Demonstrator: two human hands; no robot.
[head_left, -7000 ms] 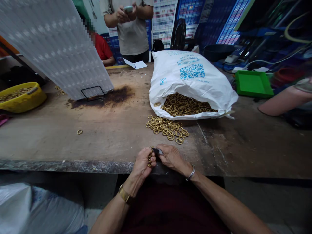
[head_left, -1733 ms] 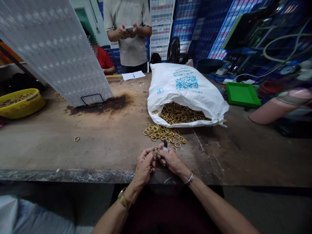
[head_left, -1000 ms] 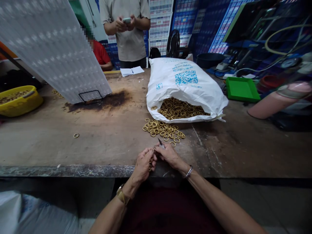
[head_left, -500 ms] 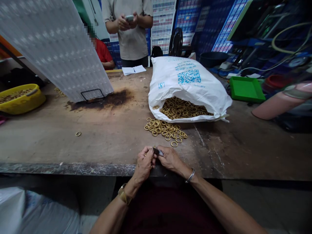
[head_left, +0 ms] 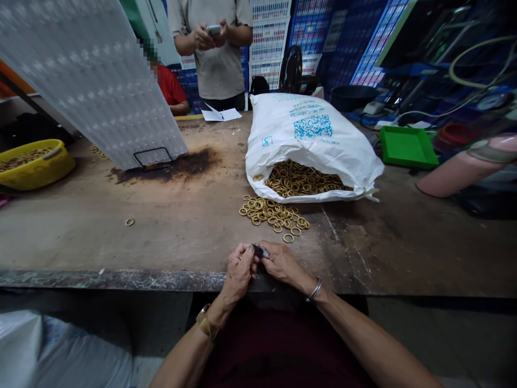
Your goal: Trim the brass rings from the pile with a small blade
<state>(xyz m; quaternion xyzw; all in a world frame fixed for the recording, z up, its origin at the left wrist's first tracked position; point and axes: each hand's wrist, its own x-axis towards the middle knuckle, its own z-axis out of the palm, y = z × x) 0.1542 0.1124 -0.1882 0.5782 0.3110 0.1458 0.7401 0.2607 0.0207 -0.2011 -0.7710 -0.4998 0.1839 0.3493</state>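
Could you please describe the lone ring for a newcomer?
Start from the white bag on the wooden table, then look left, to the dark stain. Nearer the person lies a gold-coloured ring, alone, unlike the rings heaped before the bag.

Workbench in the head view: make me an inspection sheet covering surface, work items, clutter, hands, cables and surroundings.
Surface: wooden bench, dark stain towards the rear.
Work items: brass rings piled at the mouth of an open white sack holding more.
Clutter: lone ring at left; green tray and pink bottle at right.
Hands: right hand grips a small dark-bladed tool; left hand closed, apparently around rings, mostly hidden.
Cables: pale looped cable or hose, right rear.
Surroundings: standing person holding a phone; person in red; stacked crates.
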